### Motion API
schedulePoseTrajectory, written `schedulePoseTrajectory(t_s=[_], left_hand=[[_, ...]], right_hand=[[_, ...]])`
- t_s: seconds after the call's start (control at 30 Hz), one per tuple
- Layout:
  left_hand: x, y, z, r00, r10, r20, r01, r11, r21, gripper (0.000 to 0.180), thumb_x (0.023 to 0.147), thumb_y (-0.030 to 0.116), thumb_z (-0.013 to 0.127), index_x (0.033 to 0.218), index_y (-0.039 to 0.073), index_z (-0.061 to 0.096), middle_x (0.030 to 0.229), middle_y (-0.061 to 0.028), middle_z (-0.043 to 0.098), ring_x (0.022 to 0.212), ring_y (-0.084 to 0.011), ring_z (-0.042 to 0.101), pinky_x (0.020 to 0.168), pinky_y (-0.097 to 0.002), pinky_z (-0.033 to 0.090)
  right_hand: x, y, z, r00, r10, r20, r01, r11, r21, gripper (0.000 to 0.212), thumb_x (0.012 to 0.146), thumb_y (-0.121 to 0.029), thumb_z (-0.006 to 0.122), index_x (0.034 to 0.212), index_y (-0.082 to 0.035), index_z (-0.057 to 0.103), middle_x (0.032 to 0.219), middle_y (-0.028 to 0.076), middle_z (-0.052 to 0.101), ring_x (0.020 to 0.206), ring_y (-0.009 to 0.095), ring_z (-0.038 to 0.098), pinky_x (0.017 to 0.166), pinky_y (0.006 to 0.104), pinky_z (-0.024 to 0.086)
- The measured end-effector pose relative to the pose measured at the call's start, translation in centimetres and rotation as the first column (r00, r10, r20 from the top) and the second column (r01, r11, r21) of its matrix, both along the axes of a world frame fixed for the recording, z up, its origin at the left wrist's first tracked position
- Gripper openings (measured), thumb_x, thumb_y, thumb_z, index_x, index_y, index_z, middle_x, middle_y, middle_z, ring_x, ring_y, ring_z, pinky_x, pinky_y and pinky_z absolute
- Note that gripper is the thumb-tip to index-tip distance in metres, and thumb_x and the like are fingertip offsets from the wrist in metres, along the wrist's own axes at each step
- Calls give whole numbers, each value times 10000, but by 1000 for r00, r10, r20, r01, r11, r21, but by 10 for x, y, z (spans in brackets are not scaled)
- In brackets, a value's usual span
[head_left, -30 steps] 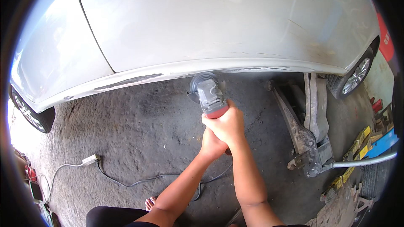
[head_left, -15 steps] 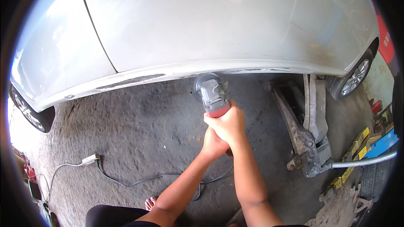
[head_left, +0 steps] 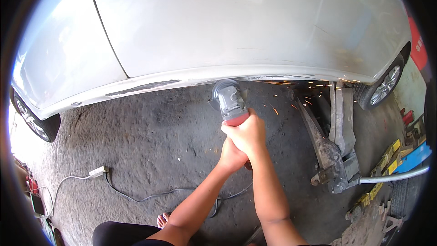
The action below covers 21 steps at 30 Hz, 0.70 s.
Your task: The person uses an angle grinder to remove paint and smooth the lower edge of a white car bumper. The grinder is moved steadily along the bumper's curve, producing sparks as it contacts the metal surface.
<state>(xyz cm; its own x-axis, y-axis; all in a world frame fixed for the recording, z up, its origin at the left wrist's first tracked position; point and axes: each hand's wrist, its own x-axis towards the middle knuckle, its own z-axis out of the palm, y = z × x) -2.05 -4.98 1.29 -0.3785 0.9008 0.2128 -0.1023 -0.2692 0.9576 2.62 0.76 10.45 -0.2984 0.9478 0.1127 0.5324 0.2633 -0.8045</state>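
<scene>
An angle grinder (head_left: 232, 102) with a grey head and red body is held in both my hands. Closer to its head, my right hand (head_left: 251, 132) wraps the body; my left hand (head_left: 233, 156) is closed round the rear part, just below and partly behind the right. The grinder's disc (head_left: 223, 84) meets the lower sill (head_left: 195, 78) of a silver-white car (head_left: 218, 23). Orange sparks (head_left: 282, 82) fly to the right along that edge. Bare dark patches (head_left: 143, 87) show on the sill where paint is gone, left of the disc and around it.
A metal floor jack (head_left: 334, 155) with a long handle (head_left: 393, 175) stands under the car at right. The grinder's grey cord (head_left: 159, 195) crosses the rough floor to a white socket block (head_left: 98, 171) at left. My bare foot (head_left: 163, 220) is near the lower edge. Tools and a tyre lie far right.
Sparks now stream rightward from the disc, where there were none before. The grinder and both hands have barely moved.
</scene>
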Motion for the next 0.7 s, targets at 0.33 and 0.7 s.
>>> schedulePoseTrajectory(t_s=[0.33, 0.7], left_hand=[[-1, -1, 1, 999, -38, 29, 40, 997, -60, 639, 847, 235, 869, 1359, -10, 574, 1209, -129, 729, 1092, -206, 712, 887, -385, 583], [3, 4, -5, 999, 13, 43, -13, 1000, 0, 635, 836, 249, 879, 1343, -1, 589, 1197, -120, 734, 1085, -196, 710, 889, -386, 582]], right_hand=[[0, 0, 3, 998, -4, 60, 3, 1000, 9, 601, 679, -307, 926, 1103, 47, 689, 982, 251, 783, 896, 403, 786, 799, 464, 618], [1, -1, 4, 999, -2, 36, 1, 1000, 23, 613, 677, -317, 931, 1106, 47, 688, 981, 249, 786, 896, 409, 785, 797, 466, 618]])
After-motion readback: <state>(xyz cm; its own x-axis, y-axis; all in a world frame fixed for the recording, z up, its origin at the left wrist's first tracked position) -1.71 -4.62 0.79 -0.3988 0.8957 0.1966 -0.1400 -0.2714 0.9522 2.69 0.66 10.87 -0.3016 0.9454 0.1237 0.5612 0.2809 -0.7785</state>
